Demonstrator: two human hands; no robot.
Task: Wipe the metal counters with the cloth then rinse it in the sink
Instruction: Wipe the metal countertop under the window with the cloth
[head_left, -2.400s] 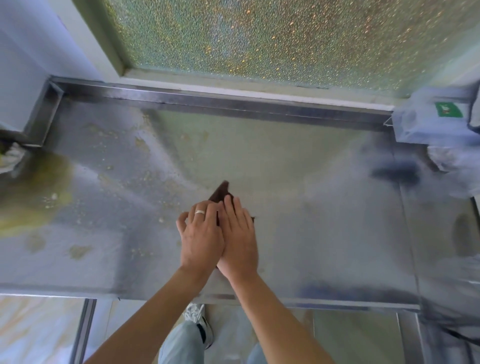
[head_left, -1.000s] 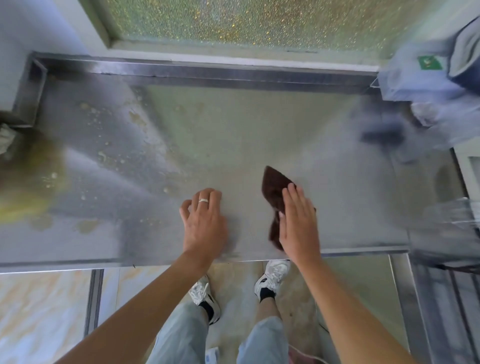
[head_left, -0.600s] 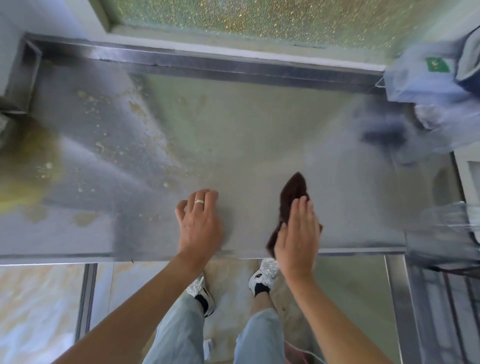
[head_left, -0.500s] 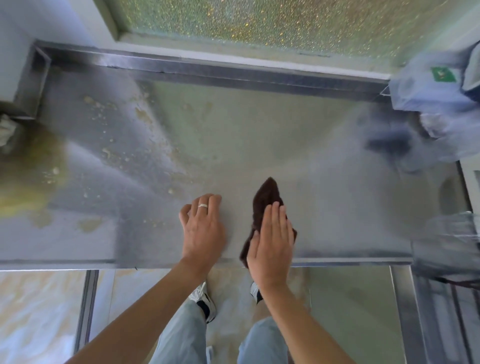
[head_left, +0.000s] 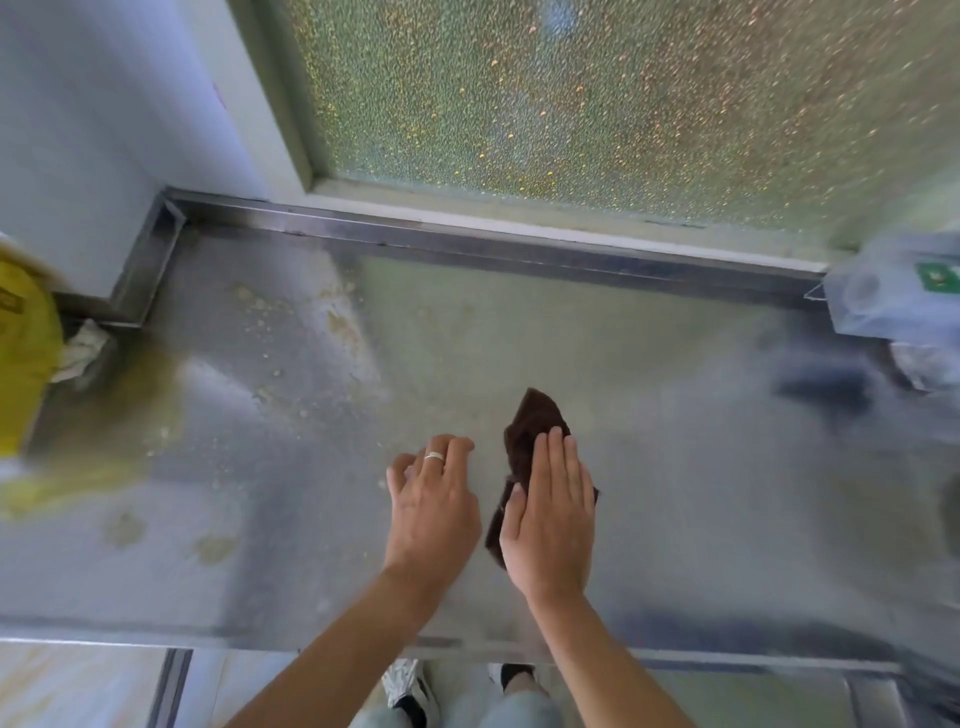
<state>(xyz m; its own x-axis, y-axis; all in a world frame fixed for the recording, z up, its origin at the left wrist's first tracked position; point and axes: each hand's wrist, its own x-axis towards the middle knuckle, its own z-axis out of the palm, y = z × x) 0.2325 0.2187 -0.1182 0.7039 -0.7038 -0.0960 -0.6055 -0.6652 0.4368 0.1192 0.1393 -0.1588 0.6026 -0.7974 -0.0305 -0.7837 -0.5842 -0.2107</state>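
A dark brown cloth lies on the metal counter, a little in from its front edge. My right hand lies flat on the cloth with straight fingers and covers its middle. My left hand, with a ring on one finger, rests on the bare counter just left of the cloth, its fingertips bent down onto the metal. Pale crumbs and dried stains dot the counter's left part. No sink is in view.
A yellow object and a crumpled white rag sit at the left end. A clear plastic bag with a green label stands at the back right. A raised metal rim runs under the frosted window. My shoes show below the front edge.
My right hand slid the cloth right, then back left and away from the front edge, ending beside my left hand. My left hand stayed on the counter.
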